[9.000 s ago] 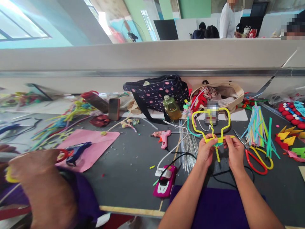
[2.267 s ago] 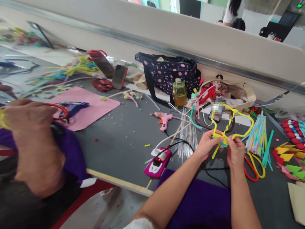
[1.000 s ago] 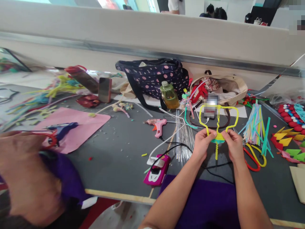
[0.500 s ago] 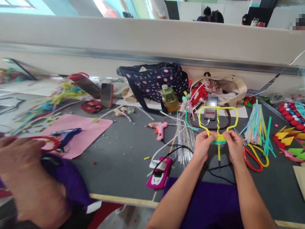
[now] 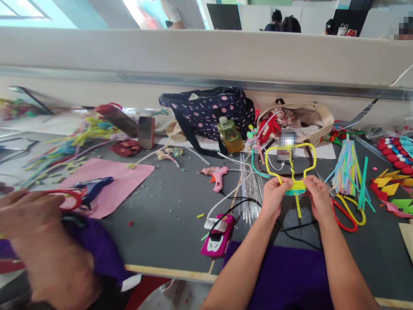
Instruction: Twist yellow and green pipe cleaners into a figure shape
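Both of my hands hold up a yellow pipe-cleaner frame (image 5: 306, 161) with two loops and a short tail, above the dark grey table (image 5: 167, 215). My left hand (image 5: 273, 199) pinches its lower left side. My right hand (image 5: 318, 197) pinches its lower right side. Between my fingers a band of yellow and teal pipe cleaner (image 5: 296, 187) is wound across the frame's waist. Red and yellow scissors (image 5: 346, 211) lie just right of my right hand.
A pink glue gun (image 5: 217, 176), silver wires (image 5: 253, 193), a magenta car-shaped object (image 5: 217, 236) and a black cable lie left of my hands. A dotted bag (image 5: 209, 113), bottle (image 5: 229, 135) and beige bag (image 5: 312, 120) stand behind. Another person's hand (image 5: 41, 241) works at far left.
The view has shifted slightly; my hands keep hold of the frame and have turned it a little. The other person's hand at the left has moved slightly.
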`<control>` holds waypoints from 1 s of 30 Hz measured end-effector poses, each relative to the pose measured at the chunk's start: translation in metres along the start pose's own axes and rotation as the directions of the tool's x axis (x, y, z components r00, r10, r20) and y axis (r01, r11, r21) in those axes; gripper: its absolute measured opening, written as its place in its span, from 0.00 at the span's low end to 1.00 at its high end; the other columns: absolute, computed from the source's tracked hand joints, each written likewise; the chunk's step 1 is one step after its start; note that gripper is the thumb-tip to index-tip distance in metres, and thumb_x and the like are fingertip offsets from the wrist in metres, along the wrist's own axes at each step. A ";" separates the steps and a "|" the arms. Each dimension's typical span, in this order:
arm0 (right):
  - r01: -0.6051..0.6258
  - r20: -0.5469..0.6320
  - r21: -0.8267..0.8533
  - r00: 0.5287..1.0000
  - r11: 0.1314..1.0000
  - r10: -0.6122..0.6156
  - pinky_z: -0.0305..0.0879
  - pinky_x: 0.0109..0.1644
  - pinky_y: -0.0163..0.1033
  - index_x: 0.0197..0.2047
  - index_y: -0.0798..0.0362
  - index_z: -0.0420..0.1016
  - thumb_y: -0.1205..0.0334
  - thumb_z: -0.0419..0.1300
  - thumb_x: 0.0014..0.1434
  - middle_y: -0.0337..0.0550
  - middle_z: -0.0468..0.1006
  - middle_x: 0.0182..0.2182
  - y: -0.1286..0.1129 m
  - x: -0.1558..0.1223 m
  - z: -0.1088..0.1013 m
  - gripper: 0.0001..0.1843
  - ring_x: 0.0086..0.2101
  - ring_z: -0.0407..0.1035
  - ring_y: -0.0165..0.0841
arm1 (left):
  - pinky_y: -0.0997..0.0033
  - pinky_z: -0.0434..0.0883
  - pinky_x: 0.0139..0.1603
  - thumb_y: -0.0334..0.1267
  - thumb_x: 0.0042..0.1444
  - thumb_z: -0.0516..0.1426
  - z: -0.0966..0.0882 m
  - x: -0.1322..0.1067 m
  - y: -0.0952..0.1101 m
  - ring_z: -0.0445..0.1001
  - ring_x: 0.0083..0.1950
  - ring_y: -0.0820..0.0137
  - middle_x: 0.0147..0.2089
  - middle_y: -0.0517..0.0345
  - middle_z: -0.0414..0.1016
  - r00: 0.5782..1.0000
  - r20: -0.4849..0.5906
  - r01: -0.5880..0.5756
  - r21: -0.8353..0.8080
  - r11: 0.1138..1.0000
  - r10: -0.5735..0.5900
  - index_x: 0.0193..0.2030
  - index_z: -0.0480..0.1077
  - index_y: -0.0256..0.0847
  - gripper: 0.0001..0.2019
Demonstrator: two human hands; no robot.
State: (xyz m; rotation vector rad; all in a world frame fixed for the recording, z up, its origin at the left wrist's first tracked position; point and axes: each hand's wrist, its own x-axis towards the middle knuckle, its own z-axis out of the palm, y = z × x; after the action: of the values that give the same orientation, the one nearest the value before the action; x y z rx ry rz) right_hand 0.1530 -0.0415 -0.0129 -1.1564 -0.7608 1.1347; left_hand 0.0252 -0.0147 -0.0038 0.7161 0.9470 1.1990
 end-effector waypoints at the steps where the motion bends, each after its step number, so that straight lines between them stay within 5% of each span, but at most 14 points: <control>1: 0.010 0.010 -0.007 1.000 1.000 -0.010 0.59 0.28 0.33 0.28 0.52 0.73 0.49 0.68 0.48 0.35 0.70 0.22 0.001 -0.001 0.001 0.15 0.24 0.62 0.27 | 0.77 0.59 0.27 0.34 0.36 0.66 0.000 0.000 0.000 0.65 0.25 0.77 0.24 0.59 0.74 1.000 0.010 0.008 0.002 1.000 -0.008 0.23 0.76 0.35 0.06; 5: 0.073 -0.009 -0.014 0.997 0.997 -0.074 0.59 0.32 0.33 0.26 0.52 0.72 0.53 0.69 0.47 0.33 0.70 0.22 0.007 -0.002 0.004 0.13 0.25 0.61 0.27 | 0.76 0.60 0.28 0.34 0.37 0.65 -0.001 0.002 -0.004 0.66 0.25 0.77 0.24 0.59 0.74 1.000 0.013 0.017 -0.001 1.000 -0.017 0.23 0.75 0.35 0.05; 17: -0.004 0.063 -0.143 0.998 0.990 0.014 0.54 0.27 0.33 0.25 0.52 0.71 0.52 0.66 0.48 0.33 0.65 0.21 0.005 0.000 -0.003 0.14 0.24 0.57 0.27 | 0.75 0.64 0.31 0.33 0.35 0.67 -0.004 0.003 -0.002 0.68 0.26 0.75 0.24 0.58 0.74 0.997 0.055 0.059 -0.015 0.998 -0.058 0.22 0.76 0.35 0.07; 23: 0.091 0.036 -0.134 0.996 0.987 -0.087 0.57 0.32 0.33 0.27 0.52 0.71 0.54 0.66 0.49 0.34 0.68 0.23 0.011 0.002 -0.004 0.11 0.27 0.59 0.28 | 0.74 0.65 0.32 0.33 0.33 0.67 -0.002 0.002 -0.001 0.69 0.28 0.74 0.26 0.55 0.76 0.994 0.079 0.083 -0.040 0.996 -0.079 0.19 0.74 0.35 0.06; 30: 0.070 0.074 -0.065 0.995 0.995 -0.065 0.56 0.31 0.33 0.28 0.51 0.71 0.56 0.64 0.51 0.33 0.67 0.24 0.003 -0.003 0.000 0.09 0.26 0.59 0.27 | 0.76 0.64 0.31 0.33 0.35 0.66 -0.001 -0.002 0.003 0.68 0.29 0.75 0.30 0.56 0.75 0.990 0.136 0.028 0.052 0.998 -0.034 0.19 0.73 0.36 0.06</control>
State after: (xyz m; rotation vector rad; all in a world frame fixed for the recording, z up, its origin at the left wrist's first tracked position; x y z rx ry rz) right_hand 0.1518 -0.0444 -0.0154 -1.1424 -0.8927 1.1064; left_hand 0.0227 -0.0158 -0.0008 0.8108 0.8733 1.0877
